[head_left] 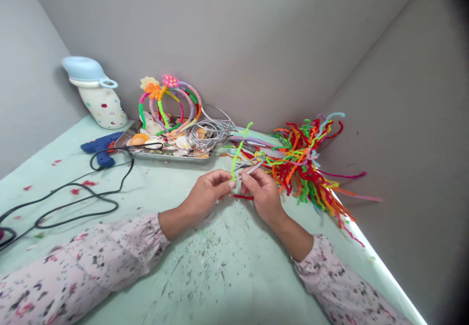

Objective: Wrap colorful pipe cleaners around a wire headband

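My left hand (pixel 210 191) is closed, pinching the lower end of a lime-green pipe cleaner (pixel 241 148) that stands up from the fingertips. My right hand (pixel 264 195) is closed on a thin grey band (pixel 255 166), whose end reaches to the left fingertips beside the pipe cleaner. Both sets of fingertips nearly meet above the table. A short red fuzzy piece (pixel 244 197) shows just below and between the hands; what it joins is hidden. Behind my right hand lies a big bundle of multicoloured pipe cleaners (pixel 304 161).
A metal tray (pixel 172 157) holds shells, coiled grey bands (pixel 216 129) and fuzzy flowered headbands (pixel 170 97). To its left lie a blue glue gun (pixel 102 149) and a black cord (pixel 110 195). A white bottle (pixel 102 102) with a blue lid stands by the wall (pixel 234 46).
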A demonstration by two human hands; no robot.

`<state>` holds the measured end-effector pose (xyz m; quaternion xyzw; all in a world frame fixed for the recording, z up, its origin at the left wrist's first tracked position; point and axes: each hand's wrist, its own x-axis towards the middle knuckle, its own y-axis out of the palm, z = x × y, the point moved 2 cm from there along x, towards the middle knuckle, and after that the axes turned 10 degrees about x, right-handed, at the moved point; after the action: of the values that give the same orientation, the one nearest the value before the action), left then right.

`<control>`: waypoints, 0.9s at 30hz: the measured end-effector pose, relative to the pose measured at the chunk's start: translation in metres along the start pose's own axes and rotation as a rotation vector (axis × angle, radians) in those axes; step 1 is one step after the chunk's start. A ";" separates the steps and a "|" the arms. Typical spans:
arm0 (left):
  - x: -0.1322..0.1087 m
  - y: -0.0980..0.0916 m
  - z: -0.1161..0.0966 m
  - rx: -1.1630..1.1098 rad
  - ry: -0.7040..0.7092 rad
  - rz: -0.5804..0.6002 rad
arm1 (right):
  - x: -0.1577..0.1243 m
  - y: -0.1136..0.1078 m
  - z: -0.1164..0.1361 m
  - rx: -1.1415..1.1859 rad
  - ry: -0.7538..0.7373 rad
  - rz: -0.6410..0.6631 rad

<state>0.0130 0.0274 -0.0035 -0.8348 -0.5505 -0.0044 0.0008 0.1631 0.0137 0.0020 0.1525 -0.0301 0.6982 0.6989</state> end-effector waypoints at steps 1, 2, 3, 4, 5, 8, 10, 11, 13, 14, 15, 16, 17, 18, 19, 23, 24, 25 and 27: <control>0.000 0.000 0.000 -0.006 -0.001 -0.002 | 0.000 0.000 0.000 0.005 -0.004 -0.001; 0.000 0.000 0.001 -0.010 -0.001 -0.003 | 0.000 0.000 0.000 0.008 -0.007 -0.004; 0.000 0.000 0.001 -0.012 0.001 -0.001 | 0.000 0.000 -0.001 0.008 -0.007 -0.006; 0.000 0.000 0.001 -0.012 0.004 0.002 | 0.000 0.000 -0.001 0.004 -0.006 -0.009; 0.000 0.000 0.001 -0.009 0.006 0.006 | 0.000 0.000 -0.001 -0.003 -0.004 -0.012; 0.001 -0.001 0.001 -0.003 0.003 0.021 | 0.001 0.000 -0.002 -0.040 0.000 -0.010; 0.001 -0.001 0.001 -0.003 -0.002 0.027 | 0.001 -0.001 -0.002 -0.054 0.002 -0.005; 0.001 -0.001 0.001 -0.005 -0.003 0.029 | 0.001 -0.001 -0.003 -0.056 0.003 -0.003; 0.002 -0.001 0.002 -0.012 -0.002 0.029 | 0.001 -0.002 -0.003 -0.052 0.003 -0.003; 0.002 -0.001 0.002 -0.015 -0.002 0.029 | 0.001 -0.002 -0.004 -0.049 0.002 -0.004; 0.002 -0.001 0.003 -0.018 -0.002 0.029 | 0.001 -0.002 -0.004 -0.047 0.002 -0.004; 0.002 -0.001 0.003 -0.022 -0.004 0.027 | 0.001 -0.002 -0.004 -0.047 0.001 -0.005; 0.002 -0.001 0.003 -0.025 -0.006 0.027 | 0.001 -0.001 -0.004 -0.047 0.000 -0.006; 0.002 -0.001 0.003 -0.029 -0.011 0.026 | 0.001 -0.001 -0.004 -0.046 -0.002 -0.007; 0.002 -0.001 0.002 -0.033 -0.017 0.023 | 0.001 -0.001 -0.003 -0.045 -0.005 -0.010; 0.002 -0.001 0.001 -0.059 -0.044 0.004 | -0.001 0.001 0.000 -0.014 -0.019 -0.014; 0.002 -0.001 0.000 -0.066 -0.052 0.001 | -0.001 0.001 0.001 -0.006 -0.022 -0.014; 0.002 -0.001 0.000 -0.076 -0.058 0.000 | -0.001 0.002 0.002 0.000 -0.026 -0.014; 0.002 -0.001 0.001 -0.096 -0.065 0.005 | -0.001 0.002 0.003 0.003 -0.032 -0.016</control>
<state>0.0130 0.0300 -0.0045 -0.8350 -0.5473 -0.0034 -0.0571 0.1618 0.0117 0.0044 0.1650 -0.0391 0.6901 0.7036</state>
